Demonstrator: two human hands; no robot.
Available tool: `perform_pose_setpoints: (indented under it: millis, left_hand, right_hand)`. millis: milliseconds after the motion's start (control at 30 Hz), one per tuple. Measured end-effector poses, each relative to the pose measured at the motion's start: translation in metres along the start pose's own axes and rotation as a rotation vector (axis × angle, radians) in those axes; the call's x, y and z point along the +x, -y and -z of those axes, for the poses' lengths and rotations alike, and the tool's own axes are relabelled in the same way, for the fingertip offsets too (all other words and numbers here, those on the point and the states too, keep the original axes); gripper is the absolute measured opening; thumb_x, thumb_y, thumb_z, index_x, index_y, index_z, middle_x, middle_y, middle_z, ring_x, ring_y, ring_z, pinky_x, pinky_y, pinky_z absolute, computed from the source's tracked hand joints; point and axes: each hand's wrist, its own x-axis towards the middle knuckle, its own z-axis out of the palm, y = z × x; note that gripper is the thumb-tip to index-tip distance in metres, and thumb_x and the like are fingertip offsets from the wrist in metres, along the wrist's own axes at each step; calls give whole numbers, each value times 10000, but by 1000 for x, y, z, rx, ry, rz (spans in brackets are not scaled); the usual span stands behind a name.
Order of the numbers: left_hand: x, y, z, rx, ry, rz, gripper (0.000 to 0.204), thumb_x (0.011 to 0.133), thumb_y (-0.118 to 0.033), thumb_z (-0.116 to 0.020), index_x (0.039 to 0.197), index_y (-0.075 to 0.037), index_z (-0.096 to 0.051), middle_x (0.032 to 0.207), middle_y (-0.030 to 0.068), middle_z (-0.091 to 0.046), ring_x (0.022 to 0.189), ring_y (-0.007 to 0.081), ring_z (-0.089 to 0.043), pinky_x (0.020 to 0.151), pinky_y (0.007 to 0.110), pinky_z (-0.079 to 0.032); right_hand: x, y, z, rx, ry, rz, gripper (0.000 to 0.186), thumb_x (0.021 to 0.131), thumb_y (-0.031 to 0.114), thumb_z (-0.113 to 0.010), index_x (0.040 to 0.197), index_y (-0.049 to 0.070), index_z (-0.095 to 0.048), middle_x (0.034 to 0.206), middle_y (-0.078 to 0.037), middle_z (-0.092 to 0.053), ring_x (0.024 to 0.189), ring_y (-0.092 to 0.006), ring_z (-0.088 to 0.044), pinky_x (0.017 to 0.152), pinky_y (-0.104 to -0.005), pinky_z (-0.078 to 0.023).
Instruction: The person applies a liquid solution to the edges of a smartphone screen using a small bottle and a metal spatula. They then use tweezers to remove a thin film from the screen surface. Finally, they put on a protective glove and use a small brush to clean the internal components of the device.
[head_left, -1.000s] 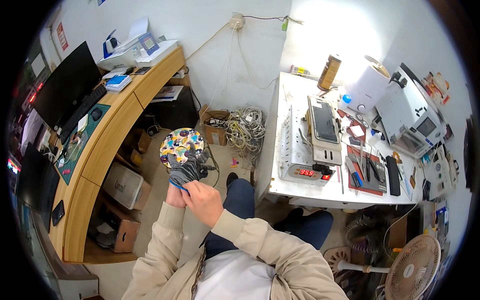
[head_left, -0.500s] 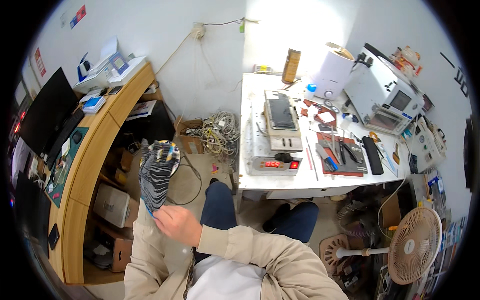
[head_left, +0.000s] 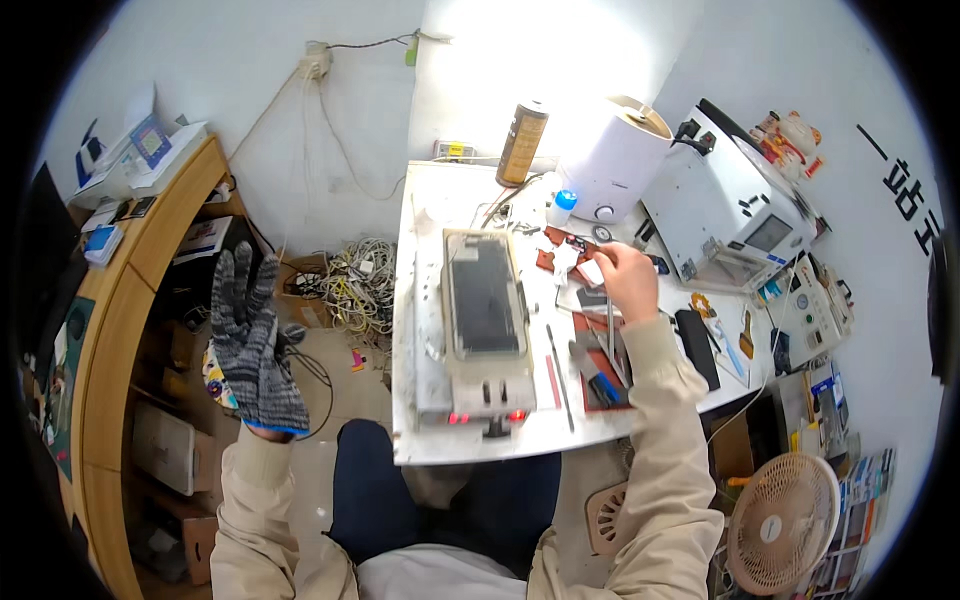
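Observation:
My left hand [head_left: 248,345] wears a grey-and-black striped knit glove with a blue cuff edge. Its fingers point up and apart, and nothing is in it; it hangs left of the white workbench [head_left: 420,440]. Over the bench, my bare right hand [head_left: 630,283] has its fingers pinched among small parts on a reddish-brown mat [head_left: 545,262]. Whatever sits between those fingertips is too small to make out. Left of that hand, a phone [head_left: 483,295] with a dark screen lies in a frame on the metal heating plate [head_left: 490,392], whose red lights glow at the front.
A brown spray can [head_left: 522,145], a blue-capped bottle [head_left: 562,208] and a white humidifier [head_left: 625,165] stand at the back. A white machine [head_left: 730,205] is at right. Pliers-like tools and a black case [head_left: 697,350] lie nearer. A fan [head_left: 783,510] stands lower right; tangled cables [head_left: 362,290] lie left.
My right hand has let go of the glove cuff and reached right over the bench to the small parts. The gloved left hand has spread its fingers. The view has turned right.

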Motion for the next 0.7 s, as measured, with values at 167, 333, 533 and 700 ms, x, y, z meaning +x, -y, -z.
perform_pose_setpoints:
  millis: [167, 333, 533, 700]
  left_hand:
    - [20, 4, -53, 176, 14, 70, 590, 1038, 58, -516, 1618, -33, -461, 1644, 114, -512, 1398, 195, -578, 948, 299, -591]
    - [50, 0, -36, 363, -50, 255, 592, 1027, 62, -555, 1605, -17, -456, 1593, 124, -546, 1383, 224, -591, 1069, 335, -561]
    - [78, -47, -60, 558, -76, 521, 565, 1051, 36, -628, 1585, -47, -465, 1506, 148, -611, 1322, 280, -628, 1073, 407, -576]
    - [94, -74, -62, 621, -58, 521, 564, 1035, 30, -606, 1582, -37, -487, 1539, 122, -593, 1316, 250, -639, 1067, 379, -563]
  right_hand:
    - [77, -16, -70, -367, 277, -226, 395, 882, 426, -817, 1059, 73, -825, 1108, -164, -796, 1016, -366, -760, 862, -481, -600]
    - [88, -27, -72, -213, 454, -383, 430, 804, 415, -885, 982, 34, -794, 1073, -180, -795, 978, -369, -762, 843, -475, -597]
    - [73, -62, -81, 123, 467, -502, 547, 756, 326, -941, 1137, -16, -746, 995, -163, -787, 946, -289, -759, 835, -396, -589]
    - [76, -65, -57, 487, 553, -704, 363, 861, 169, -900, 1128, -46, -782, 965, -89, -806, 883, -161, -735, 815, -325, -574]
